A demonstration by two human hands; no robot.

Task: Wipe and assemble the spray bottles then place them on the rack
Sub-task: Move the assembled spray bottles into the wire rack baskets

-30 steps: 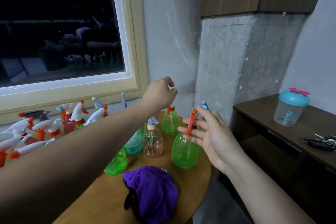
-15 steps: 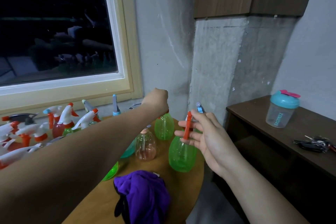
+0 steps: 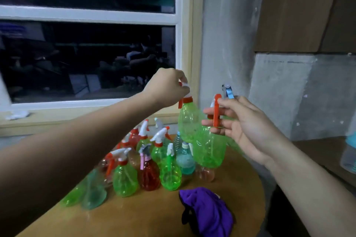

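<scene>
Currently, left grip (image 3: 167, 86) pinching white-orange spray head (image 3: 185, 90) of clear green plastic bottle (image 3: 187, 121) held above round wooden bench (image 3: 154, 217), right grip (image 3: 244, 127) clasping second green bottle (image 3: 210, 152) by its orange trigger (image 3: 216, 109).

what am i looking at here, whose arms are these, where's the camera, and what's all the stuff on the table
There is no machine here: these are a person's two bare arms. The picture comes from a camera worn on their head, looking forward and down.

The left hand pinches the spray head of one green bottle. The right hand curls around the orange trigger of a second green bottle. A blue spray head sticks up behind that hand and seems to be held too. Both green bottles appear lifted off the wooden table.

On the table stand many more spray bottles, green, red and bluish. A purple cloth lies near the front edge.
</scene>
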